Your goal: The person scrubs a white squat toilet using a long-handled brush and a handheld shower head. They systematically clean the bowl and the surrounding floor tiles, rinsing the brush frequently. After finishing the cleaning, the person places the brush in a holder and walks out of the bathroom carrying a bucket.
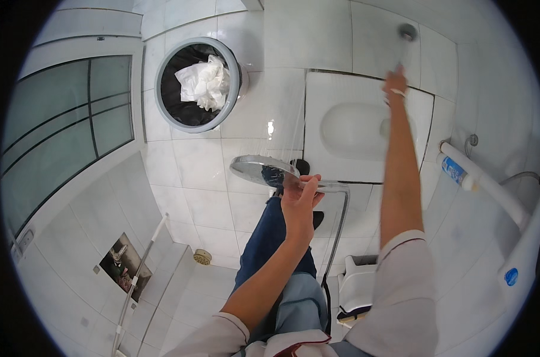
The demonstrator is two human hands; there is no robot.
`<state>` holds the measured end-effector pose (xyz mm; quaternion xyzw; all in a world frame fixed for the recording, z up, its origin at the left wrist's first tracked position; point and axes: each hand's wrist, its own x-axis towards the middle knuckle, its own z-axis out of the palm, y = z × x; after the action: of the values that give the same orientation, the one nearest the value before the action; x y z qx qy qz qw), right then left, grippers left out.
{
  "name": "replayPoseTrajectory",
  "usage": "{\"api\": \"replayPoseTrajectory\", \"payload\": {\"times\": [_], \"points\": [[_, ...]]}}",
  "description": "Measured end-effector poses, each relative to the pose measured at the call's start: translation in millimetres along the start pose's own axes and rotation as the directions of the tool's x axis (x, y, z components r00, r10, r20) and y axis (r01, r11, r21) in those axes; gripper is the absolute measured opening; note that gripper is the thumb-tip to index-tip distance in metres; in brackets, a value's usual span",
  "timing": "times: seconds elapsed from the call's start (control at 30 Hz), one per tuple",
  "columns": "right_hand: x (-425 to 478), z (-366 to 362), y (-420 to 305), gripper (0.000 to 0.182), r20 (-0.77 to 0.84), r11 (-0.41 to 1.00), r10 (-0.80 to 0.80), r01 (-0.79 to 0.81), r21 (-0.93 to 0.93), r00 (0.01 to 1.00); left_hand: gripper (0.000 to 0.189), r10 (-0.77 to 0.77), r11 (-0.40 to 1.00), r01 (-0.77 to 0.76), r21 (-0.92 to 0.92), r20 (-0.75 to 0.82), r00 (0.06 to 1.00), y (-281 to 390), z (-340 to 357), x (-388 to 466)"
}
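My left hand (300, 203) grips the handle of a chrome shower head (263, 169), with its wide round face turned away from me and fine streams of water spraying from it toward the floor. A metal hose (339, 232) runs from the handle down past my legs. My right arm reaches far forward, and my right hand (395, 82) is closed on a thin handle with a dark round head (407, 32), blurred; the kind of tool cannot be told. Below that hand lies a white squat toilet (354, 127) set in the tiled floor.
A grey bin (234, 89) with a black liner holds crumpled white paper. A white pipe (488, 187) and a bottle with a blue label (453, 170) are at the right wall. A white container (358, 285) stands beside my right sleeve; a floor drain (202, 256) is lower left.
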<state>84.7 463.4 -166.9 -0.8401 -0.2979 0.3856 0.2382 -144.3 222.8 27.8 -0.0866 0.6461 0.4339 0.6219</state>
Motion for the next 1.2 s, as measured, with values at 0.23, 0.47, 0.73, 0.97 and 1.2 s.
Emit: {"api": "replayPoseTrajectory", "payload": {"times": [0.23, 0.47, 0.73, 0.97, 1.2], "points": [[-121.2, 127.3, -18.5, 0.055, 0.733, 0.501, -0.327, 0.767, -0.401, 0.597, 0.019, 0.007, 1.0, -0.008, -0.009, -0.109, 0.994, 4.4, -10.6, 21.4], [-20.1, 31.4, -13.2, 0.057, 0.099, 0.905, -0.181, 0.205, -0.372, 0.979, 0.017, -0.049, 0.999, 0.049, -0.015, 0.004, 0.999, -8.9, 14.6, 8.9], [-3.4, -7.0, 41.8, 0.061, 0.532, 0.365, -0.302, 0.611, -0.703, 0.791, 0.016, -0.072, 0.993, 0.065, 0.096, 0.071, 0.995, -5.2, 43.4, 20.7], [60.9, -88.4, 103.4, 0.035, 0.068, 0.643, -0.1, 0.116, -0.757, 0.993, 0.009, -0.211, 0.964, 0.15, 0.218, 0.292, 0.933, -20.8, 66.2, 33.6], [32.5, -77.8, 44.1, 0.058, 0.462, 0.296, -0.164, 0.49, -0.82, 0.872, 0.01, -0.184, 0.946, 0.074, 0.315, 0.336, 0.924, -35.4, 95.4, 30.8]]}}
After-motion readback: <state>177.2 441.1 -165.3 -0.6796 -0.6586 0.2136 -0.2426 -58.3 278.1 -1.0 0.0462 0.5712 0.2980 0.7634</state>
